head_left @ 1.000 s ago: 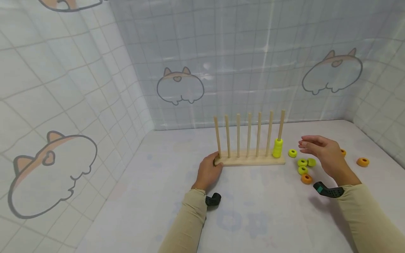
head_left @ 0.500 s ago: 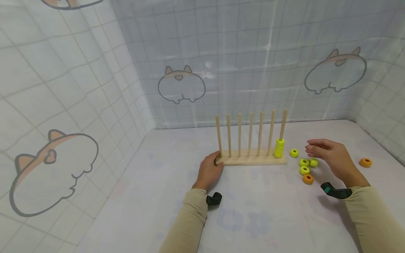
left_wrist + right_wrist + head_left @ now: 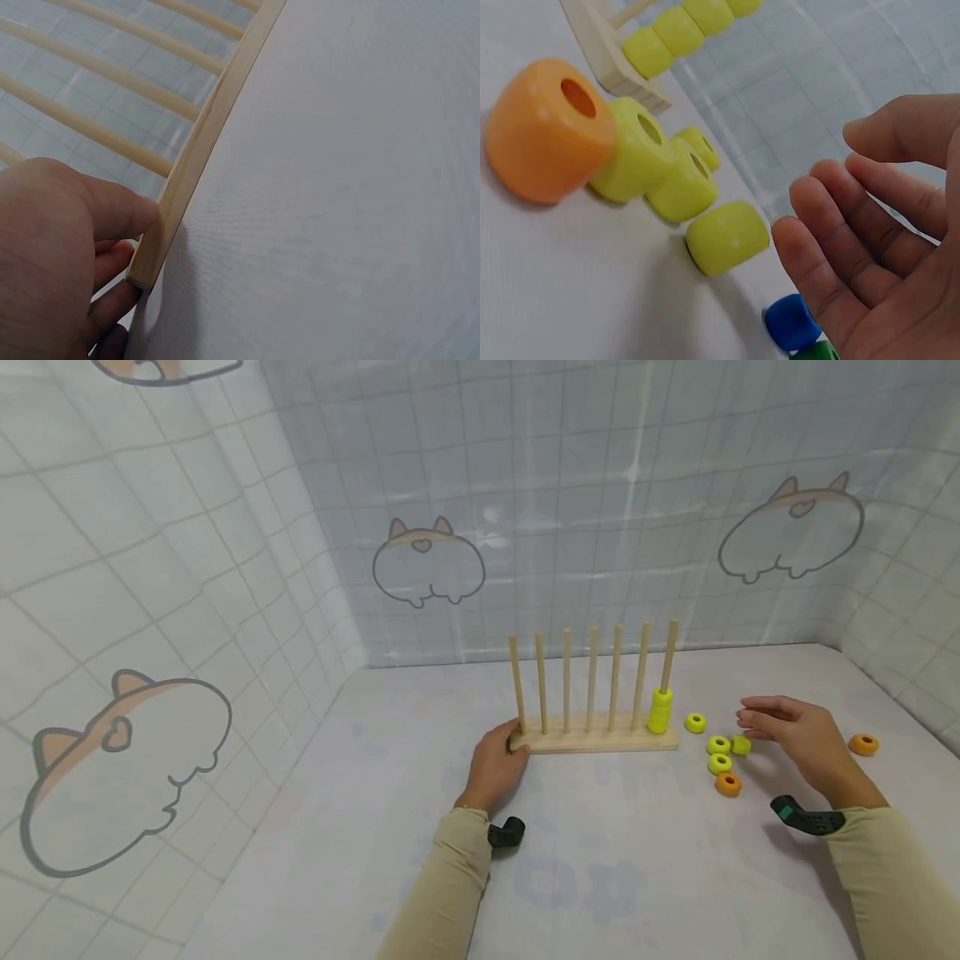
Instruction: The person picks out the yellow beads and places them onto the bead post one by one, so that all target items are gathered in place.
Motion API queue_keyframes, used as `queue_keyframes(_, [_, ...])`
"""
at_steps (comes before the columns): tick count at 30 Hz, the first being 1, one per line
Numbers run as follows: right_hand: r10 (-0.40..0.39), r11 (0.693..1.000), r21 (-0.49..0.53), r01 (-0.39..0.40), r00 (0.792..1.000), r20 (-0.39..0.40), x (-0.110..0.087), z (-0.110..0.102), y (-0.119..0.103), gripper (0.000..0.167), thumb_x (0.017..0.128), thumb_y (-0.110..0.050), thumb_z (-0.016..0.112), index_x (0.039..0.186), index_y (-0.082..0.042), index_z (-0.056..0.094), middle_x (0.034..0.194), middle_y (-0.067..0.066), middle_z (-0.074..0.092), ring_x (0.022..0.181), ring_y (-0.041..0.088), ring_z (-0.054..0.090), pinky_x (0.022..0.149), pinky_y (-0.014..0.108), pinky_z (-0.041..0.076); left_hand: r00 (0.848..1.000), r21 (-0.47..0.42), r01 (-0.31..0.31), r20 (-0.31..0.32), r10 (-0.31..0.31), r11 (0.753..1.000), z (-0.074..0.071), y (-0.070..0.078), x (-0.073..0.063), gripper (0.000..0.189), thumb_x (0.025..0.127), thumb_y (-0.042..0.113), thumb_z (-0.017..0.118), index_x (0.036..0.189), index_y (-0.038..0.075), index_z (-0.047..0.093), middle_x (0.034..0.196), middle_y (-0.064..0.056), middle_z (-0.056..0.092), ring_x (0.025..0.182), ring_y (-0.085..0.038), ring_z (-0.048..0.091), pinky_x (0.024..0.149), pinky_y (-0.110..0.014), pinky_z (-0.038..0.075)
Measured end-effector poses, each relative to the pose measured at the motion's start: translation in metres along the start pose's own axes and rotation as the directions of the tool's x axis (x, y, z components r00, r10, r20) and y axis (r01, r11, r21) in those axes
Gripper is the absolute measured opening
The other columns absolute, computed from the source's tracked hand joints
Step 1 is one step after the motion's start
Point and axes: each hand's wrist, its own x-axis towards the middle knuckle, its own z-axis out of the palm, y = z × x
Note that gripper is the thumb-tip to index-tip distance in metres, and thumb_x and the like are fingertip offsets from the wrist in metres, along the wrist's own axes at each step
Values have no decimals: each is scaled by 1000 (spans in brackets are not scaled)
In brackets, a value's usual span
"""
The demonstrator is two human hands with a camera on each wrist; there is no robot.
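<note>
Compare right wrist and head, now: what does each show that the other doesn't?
Only the right wrist: a blue bead, part of a green bead.
Only the head: the left hand gripping the wooden peg rack, all seven pegs, a far-right orange bead.
Both: the right hand, holding nothing; four loose yellow beads; a nearer orange bead; the yellow bead stack on the rack's end peg.

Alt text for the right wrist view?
Empty right hand, fingers loosely bent, near four loose yellow beads and an orange bead on a pale surface. At the top, more yellow beads are threaded on a wooden rack; a blue bead and part of a green one show at the bottom.
</note>
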Motion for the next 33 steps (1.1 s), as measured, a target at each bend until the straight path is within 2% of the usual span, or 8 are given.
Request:
queue_keyframes(1, [4,1000,0,-4,1000,-3,0,-1,1,65,100,-49,57,142,0,51,104,-20,62,87,-3,65,95,56,48,1000,0,0,1,0,1000,0,0,0,51,97,18,62,145,5,53,141,-12,57,132,-28,51,109,-41,41])
queue_keyframes(6, [17,1000,-11,-18,1000,-18,-2,-3,5,64,99,-49,58,141,0,52,108,-17,63,87,-3,64,87,37,54,1000,1,-8,2,8,1000,0,1,1,51,97,18,62,145,5,53,141,-12,57,132,-28,51,109,-41,41])
queue_keyframes(13, [36,997,-65,-38,998,-41,-5,0,14,61,99,-48,58,140,-3,55,125,9,63,86,-4,58,73,19,47,1000,-1,-7,7,7,1000,-1,1,1,51,97,17,62,145,5,53,141,-13,57,132,-28,51,109,-42,42])
queue_keyframes(18, [25,994,-108,-28,999,-31,-5,2,16,57,100,-45,58,137,-2,57,132,22,59,97,12,56,75,25,43,1000,-10,-2,2,2,1000,-1,0,0,51,96,16,63,145,5,53,141,-13,57,131,-29,51,109,-43,42])
queue_keyframes(24, [-6,986,-168,9,1000,20,-5,2,16,54,101,-42,57,135,0,58,131,25,58,112,35,53,81,39,44,1000,-8,-16,-4,16,1000,0,-4,0,51,97,17,63,145,4,53,141,-13,57,131,-28,51,109,-43,42])
queue_keyframes(30, [-27,977,-209,35,999,41,-5,2,18,56,102,-43,55,133,3,57,130,27,57,120,45,45,88,56,43,1000,9,-14,1,14,1000,2,-6,1,51,97,18,63,145,6,53,142,-11,57,133,-27,50,110,-41,40])
queue_keyframes(33, [-38,972,-229,50,998,57,-5,1,19,57,102,-44,55,134,3,57,129,27,58,121,45,46,90,59,43,1000,7,-11,7,11,1000,2,-5,2,51,97,19,63,146,6,52,142,-10,56,133,-26,49,111,-40,40])
